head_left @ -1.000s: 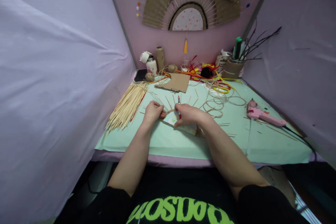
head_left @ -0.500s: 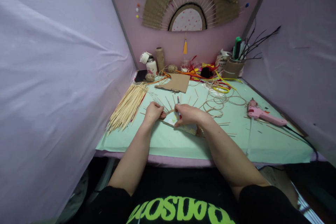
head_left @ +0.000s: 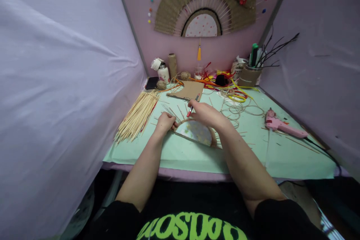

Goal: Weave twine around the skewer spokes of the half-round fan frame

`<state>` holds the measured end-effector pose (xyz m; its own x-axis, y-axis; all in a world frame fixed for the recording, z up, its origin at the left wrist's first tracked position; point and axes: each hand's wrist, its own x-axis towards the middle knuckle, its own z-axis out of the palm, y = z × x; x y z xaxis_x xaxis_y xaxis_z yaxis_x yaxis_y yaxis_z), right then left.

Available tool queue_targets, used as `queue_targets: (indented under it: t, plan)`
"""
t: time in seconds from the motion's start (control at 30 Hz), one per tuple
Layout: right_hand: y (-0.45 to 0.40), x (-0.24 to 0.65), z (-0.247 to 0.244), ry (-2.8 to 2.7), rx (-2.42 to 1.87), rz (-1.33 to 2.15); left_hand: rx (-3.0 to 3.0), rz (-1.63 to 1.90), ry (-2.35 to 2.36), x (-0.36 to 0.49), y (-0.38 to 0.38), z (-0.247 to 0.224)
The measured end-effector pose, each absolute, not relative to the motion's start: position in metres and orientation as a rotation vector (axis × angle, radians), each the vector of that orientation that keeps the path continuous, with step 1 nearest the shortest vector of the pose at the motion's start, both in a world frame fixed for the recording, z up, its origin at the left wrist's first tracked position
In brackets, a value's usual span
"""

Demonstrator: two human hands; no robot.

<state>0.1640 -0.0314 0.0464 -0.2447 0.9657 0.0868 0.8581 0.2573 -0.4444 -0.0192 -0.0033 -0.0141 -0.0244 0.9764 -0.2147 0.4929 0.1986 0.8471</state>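
On the table lies a half-round fan piece with a pale flowered face, a brown corded rim and thin sticks fanning out from its curve. My left hand is closed at its left corner, fingertips pinched on the edge. A clear ruler-like strip runs out beyond those fingers, its near end hidden. Above the curved rim, my right hand holds a slim red pen slanted between thumb and fingers. The pen's dark end points up and away from me.
A bundle of thin sticks lies left. Behind are cut cardboard, loose twine and yellow-handled scissors. A pink glue gun with its cord lies right. A finished fan hangs on the back wall.
My right hand has lifted off the flowered face and moved up and away, tilting the pen over. More of the face shows. My left hand stays at the corner.
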Motion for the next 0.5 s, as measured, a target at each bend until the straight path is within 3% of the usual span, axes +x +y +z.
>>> queue_targets:
  t: [0.23, 0.5]
  plan:
    - [-0.004, 0.14, 0.03, -1.819, -1.239, 0.923, 1.422, 0.7, 1.621, -0.021, 0.0, -0.017]
    - [0.013, 0.136, -0.015, -1.573, -1.19, 1.021, 1.373, 0.681, 1.603, -0.021, 0.001, -0.016]
